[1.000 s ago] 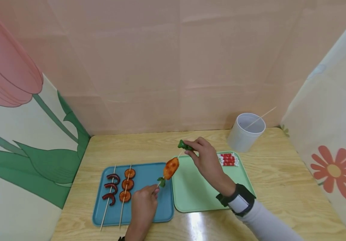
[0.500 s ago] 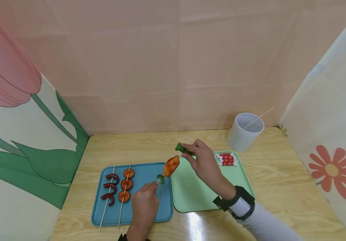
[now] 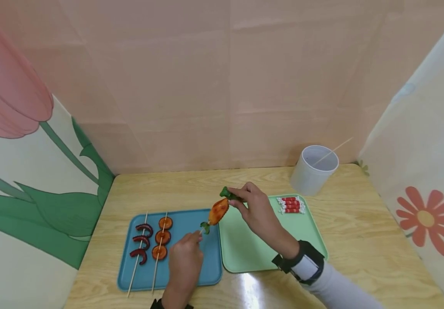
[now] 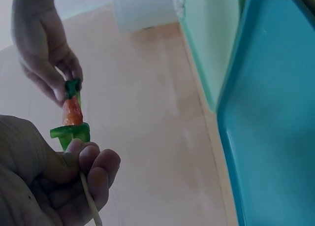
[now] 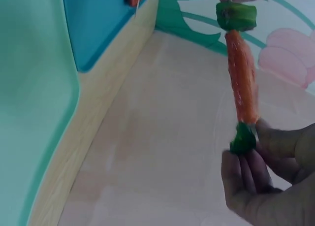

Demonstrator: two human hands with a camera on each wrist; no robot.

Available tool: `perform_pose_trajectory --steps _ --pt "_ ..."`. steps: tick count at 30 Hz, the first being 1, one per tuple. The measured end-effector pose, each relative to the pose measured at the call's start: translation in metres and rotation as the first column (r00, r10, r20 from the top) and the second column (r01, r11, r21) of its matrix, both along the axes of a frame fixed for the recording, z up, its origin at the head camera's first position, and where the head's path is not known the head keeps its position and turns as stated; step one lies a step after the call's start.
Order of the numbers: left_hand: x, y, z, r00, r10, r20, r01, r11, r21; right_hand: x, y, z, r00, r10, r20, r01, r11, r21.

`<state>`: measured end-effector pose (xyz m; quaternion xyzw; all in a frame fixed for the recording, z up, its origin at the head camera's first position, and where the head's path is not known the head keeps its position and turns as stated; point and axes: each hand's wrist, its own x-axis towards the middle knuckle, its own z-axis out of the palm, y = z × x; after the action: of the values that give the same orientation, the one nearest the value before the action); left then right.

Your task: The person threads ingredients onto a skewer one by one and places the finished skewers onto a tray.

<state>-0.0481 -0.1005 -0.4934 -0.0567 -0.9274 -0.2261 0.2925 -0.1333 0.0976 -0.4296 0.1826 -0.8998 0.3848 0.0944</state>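
Observation:
My left hand grips a bamboo skewer low down, its fingers curled round the stick in the left wrist view. On the skewer sit a green pepper piece and, beyond it, an orange-brown piece like a chicken wing. A second green pepper piece is pinched between thumb and fingers of my right hand, right at the wing's far end. The skewer tip is hidden there. Both hands hold this above the inner edges of a blue tray and a green tray.
On the blue tray lie a skewer of curled sausages and one of round orange-brown slices. Red-and-white sticks rest at the green tray's back right. Behind it stands a white bucket with one stick leaning inside.
My right hand has come down and left with the pepper piece, from above the bare skewer tip to the wing's end. The left hand has stayed nearly still.

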Motion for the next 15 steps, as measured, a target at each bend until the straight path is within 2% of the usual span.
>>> perform_pose_trajectory --steps 4,7,11,13,15 --pt "0.000 -0.008 -0.005 0.999 0.029 0.041 -0.029 0.999 0.012 -0.007 0.008 -0.003 0.996 0.052 0.076 -0.050 0.998 -0.028" --pt "0.000 -0.017 -0.012 0.995 0.069 0.075 -0.069 0.998 0.002 -0.018 0.023 -0.008 0.997 0.020 0.081 -0.016 0.999 -0.040" --pt "0.002 -0.028 -0.023 0.975 0.149 0.165 -0.148 0.989 -0.021 -0.041 0.061 -0.015 0.992 -0.122 0.039 0.125 0.990 -0.071" --pt "0.006 -0.033 -0.028 0.951 0.188 0.247 -0.186 0.982 -0.034 -0.054 0.086 -0.018 0.976 -0.216 0.018 0.217 0.973 -0.081" --pt "0.009 -0.038 -0.032 0.916 0.216 0.339 -0.216 0.976 -0.039 -0.066 0.113 -0.019 0.947 -0.322 0.004 0.321 0.943 -0.087"
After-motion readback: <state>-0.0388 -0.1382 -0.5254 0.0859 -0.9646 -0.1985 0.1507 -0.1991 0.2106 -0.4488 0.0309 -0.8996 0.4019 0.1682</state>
